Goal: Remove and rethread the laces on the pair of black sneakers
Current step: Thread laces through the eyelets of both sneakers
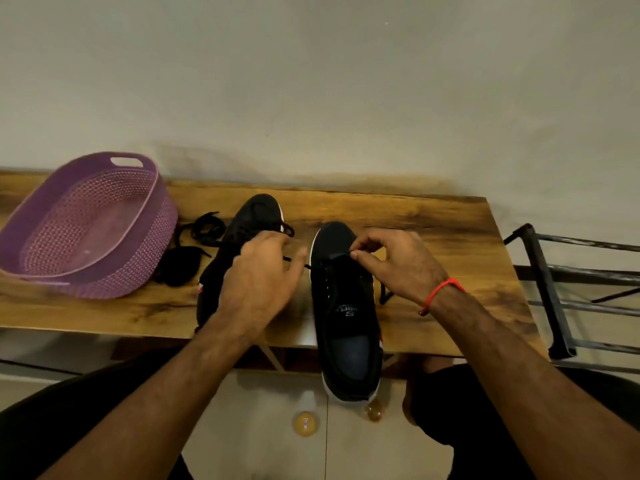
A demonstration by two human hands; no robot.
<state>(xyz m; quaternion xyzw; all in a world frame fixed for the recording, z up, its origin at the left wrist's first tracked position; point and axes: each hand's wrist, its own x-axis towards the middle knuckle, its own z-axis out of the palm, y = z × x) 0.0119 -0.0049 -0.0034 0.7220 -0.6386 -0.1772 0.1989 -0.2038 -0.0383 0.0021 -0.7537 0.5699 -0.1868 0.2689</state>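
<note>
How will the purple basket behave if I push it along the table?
The purple basket is probably light: its walls are open mesh and nothing shows inside. It likely slides rather than tips, being wide and low. It may bump the loose laces beside it.

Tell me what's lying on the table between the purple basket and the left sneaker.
In the head view, loose black laces lie in a heap on the wooden table, between the purple basket and the left sneaker.

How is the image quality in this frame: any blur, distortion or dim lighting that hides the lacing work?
Head view: warm, dim light; wide-angle bending bows the table edge. The left hand is slightly motion-blurred; the right hand is sharper, pinching the lace at the right sneaker. Black lace on black fabric barely separates.
</note>
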